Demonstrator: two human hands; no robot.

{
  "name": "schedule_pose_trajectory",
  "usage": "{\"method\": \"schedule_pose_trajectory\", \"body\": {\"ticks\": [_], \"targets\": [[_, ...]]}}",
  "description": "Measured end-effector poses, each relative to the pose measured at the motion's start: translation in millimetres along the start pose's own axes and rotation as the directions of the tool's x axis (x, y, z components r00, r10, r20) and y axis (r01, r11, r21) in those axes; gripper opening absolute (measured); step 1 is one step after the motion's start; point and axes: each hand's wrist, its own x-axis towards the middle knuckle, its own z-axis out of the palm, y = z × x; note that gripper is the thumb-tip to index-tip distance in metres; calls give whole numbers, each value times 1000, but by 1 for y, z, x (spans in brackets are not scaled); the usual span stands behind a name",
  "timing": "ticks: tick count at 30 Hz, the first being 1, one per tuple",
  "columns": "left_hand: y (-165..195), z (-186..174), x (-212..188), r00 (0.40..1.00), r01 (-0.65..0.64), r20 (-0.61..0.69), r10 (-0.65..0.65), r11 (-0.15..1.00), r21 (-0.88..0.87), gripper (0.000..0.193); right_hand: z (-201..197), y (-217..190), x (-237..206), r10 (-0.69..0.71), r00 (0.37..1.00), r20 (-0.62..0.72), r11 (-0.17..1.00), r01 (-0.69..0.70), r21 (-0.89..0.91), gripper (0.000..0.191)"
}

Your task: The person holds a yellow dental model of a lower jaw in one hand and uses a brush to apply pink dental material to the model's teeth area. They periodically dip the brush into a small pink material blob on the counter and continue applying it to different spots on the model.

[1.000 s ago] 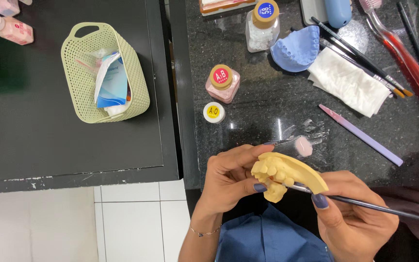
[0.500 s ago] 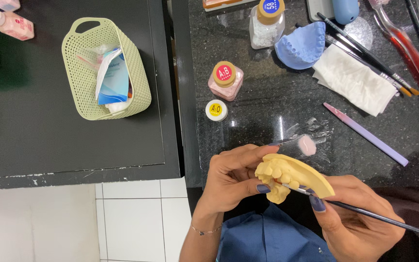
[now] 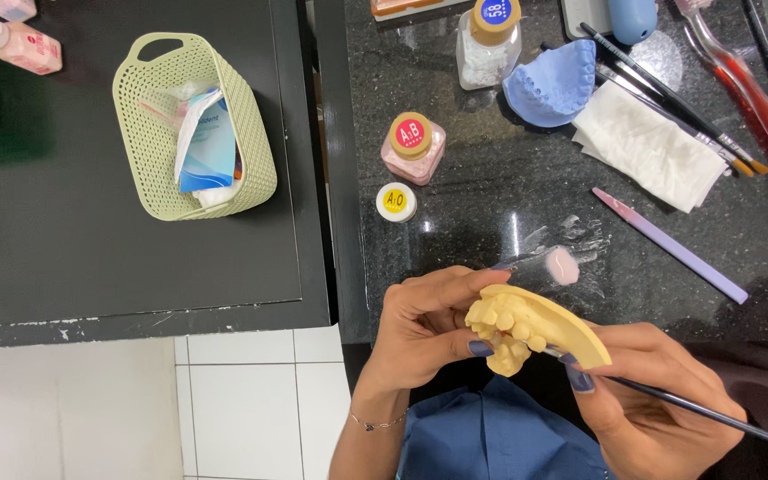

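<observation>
yellow plaster cast (image 3: 540,331) sits over the counter's near edge, gripped in the left hand (image 3: 424,329), fingers curled round its teeth side. right hand (image 3: 646,400) pinches a thin brush (image 3: 713,416), its tip at the cast. on the black counter (image 3: 491,222) beyond: a pink jar (image 3: 412,147), small white jar (image 3: 396,202), blue mould (image 3: 553,84), white tissue (image 3: 651,156). green basket (image 3: 148,151) stands well apart, left.
</observation>
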Motion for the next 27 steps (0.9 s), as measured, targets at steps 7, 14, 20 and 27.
{"method": "schedule_pose_trajectory", "body": {"ticks": [7, 14, 20, 27], "targets": [[1, -1, -1, 1000, -1, 7, 1, 1000, 9, 56, 3, -6, 1, -3, 1000, -29, 1000, 2, -10, 20], [2, 0, 1, 1000, -2, 8, 2, 1000, 11, 55, 2, -11, 3, 15, 999, 30, 994, -12, -107, 15], [1, -1, 0, 1000, -2, 10, 2, 1000, 7, 56, 1, -8, 0, 31, 999, 12, 999, -30, -42, 16], [1, -2, 0, 1000, 3, 13, -3, 1000, 10, 55, 1, -8, 1, -9, 1000, 27, 998, 10, -62, 17]]}}
